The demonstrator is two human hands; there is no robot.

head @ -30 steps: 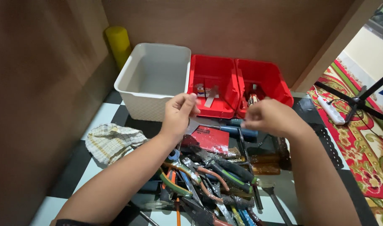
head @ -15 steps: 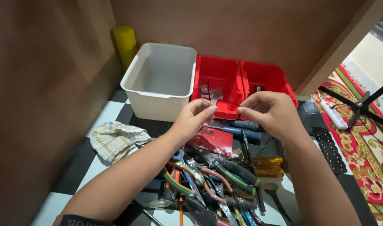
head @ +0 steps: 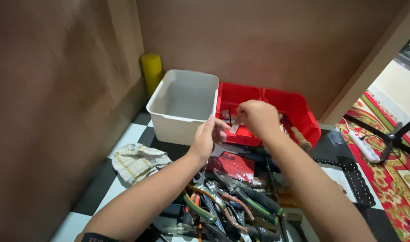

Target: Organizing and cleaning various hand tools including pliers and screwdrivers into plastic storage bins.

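Note:
My left hand (head: 208, 135) hovers at the front rim of the left red bin (head: 245, 95), fingers loosely apart with nothing visible in them. My right hand (head: 257, 117) reaches over that bin with its fingertips pinched together at the top end of a small grey metal strip (head: 234, 127). Whether the strip is gripped or only lies in the bin under the fingers is unclear. A second red bin (head: 300, 109) adjoins it on the right, with a wooden-handled tool (head: 300, 137) in it.
A white basket (head: 174, 129) stands left of the bins, with a yellow cylinder (head: 151, 68) in the corner behind it. Several pliers and screwdrivers (head: 234, 204) are piled under my arms, beside a red packet (head: 232, 164) and a checked cloth (head: 140, 162). A black perforated strip (head: 355, 179) and a carpet (head: 402, 179) lie to the right.
Both hands, held together above the tool pile, have moved forward; my right hand now reaches over the left red bin. The camera has shifted, showing more of the left wall.

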